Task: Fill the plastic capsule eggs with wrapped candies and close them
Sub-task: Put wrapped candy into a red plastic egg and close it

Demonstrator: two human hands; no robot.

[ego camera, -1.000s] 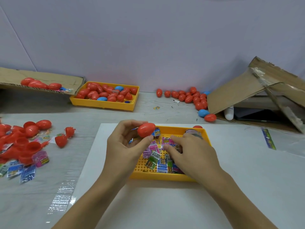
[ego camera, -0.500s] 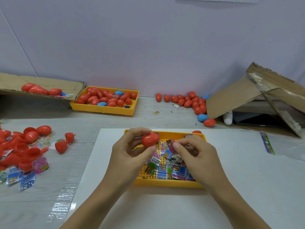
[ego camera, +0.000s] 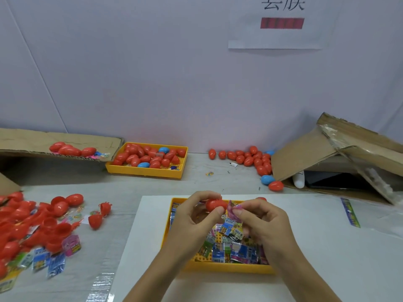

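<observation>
My left hand grips a red capsule egg above the near yellow tray. Right beside the egg, my right hand pinches a pink wrapped candy between thumb and fingers. Whether the egg is open where the candy meets it is hidden. The tray below holds several wrapped candies in blue, green and pink. It stands on a white sheet.
A pile of open red egg halves and loose candies lies at the left. A far yellow tray holds closed eggs. More closed eggs line the wall. A collapsed cardboard box stands at the right, a cardboard flap at the far left.
My right hand has lifted out of the tray with a pink candy and brought it up beside the egg in my left hand. The view has tilted upward.
</observation>
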